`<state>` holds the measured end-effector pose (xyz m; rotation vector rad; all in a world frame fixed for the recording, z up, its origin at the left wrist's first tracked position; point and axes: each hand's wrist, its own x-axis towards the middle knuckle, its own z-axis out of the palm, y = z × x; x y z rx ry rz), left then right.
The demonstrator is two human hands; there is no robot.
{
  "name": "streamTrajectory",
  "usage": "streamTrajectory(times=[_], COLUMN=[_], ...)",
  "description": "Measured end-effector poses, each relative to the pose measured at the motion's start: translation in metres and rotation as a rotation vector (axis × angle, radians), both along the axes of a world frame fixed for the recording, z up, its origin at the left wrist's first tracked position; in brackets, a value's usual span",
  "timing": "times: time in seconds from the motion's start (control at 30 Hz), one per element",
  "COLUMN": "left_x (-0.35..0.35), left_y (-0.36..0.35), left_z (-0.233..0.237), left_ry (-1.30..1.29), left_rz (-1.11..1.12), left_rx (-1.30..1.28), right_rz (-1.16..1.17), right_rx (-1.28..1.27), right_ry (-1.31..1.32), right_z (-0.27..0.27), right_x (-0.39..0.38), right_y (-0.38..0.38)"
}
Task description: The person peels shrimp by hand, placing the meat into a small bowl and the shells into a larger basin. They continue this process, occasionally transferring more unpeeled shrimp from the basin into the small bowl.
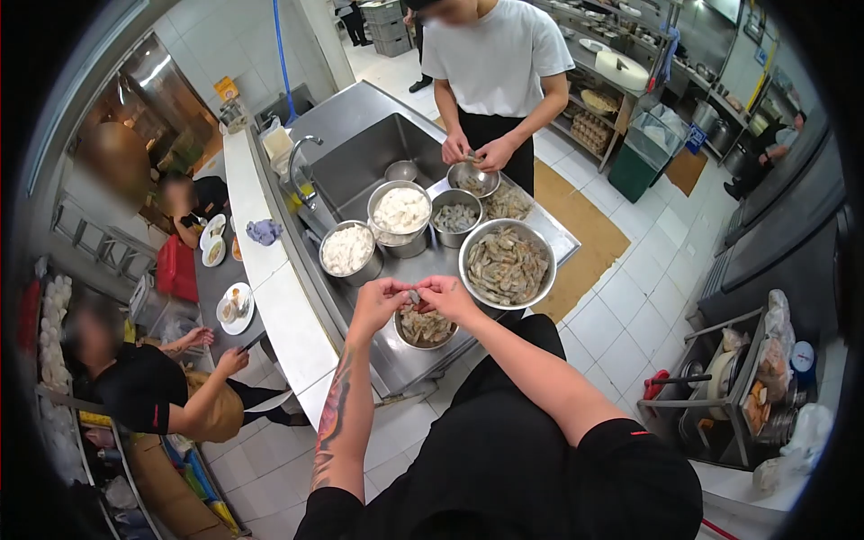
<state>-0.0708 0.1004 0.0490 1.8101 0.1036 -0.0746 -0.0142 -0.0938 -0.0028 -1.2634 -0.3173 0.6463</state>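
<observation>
Pinched between my fingertips is a small greyish shrimp [414,296]. My left hand [382,304] has hold of one side of it and my right hand [447,298] the other. Just below them stands a metal bowl [427,342] of what look like shrimp shells, partly covered by my hands. To its right a large bowl holds a heap of unpeeled shrimp [508,263]. Behind it is a metal pot of greyish, peeled-looking shrimp [456,217]. Two containers of a white, lumpy substance [348,249] stand to the left, one raised on another container.
A co-worker in a white shirt [495,40] works across the counter with both hands over a small bowl [474,183]. The steel sink [360,162] and its faucet [304,171] lie behind the containers. A white ledge [292,315] runs along the left, with people beyond it.
</observation>
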Motion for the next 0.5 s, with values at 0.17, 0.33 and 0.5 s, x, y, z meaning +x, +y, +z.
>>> streamTrajectory(times=[0.17, 0.33, 0.5], left_x=[-0.001, -0.002, -0.004], left_y=[-0.007, -0.01, -0.009], left_z=[0.001, 0.007, 0.019], left_ry=[-0.004, 0.004, 0.049], left_rz=[0.076, 0.076, 0.056], left_rx=[0.059, 0.091, 0.03], right_rz=[-0.108, -0.113, -0.067], right_rx=[-0.251, -0.405, -0.336], right_ry=[-0.466, -0.667, -0.382], right_z=[0.02, 0.024, 0.035], right_x=[-0.014, -0.013, -0.011], right_y=[0.006, 0.01, 0.006])
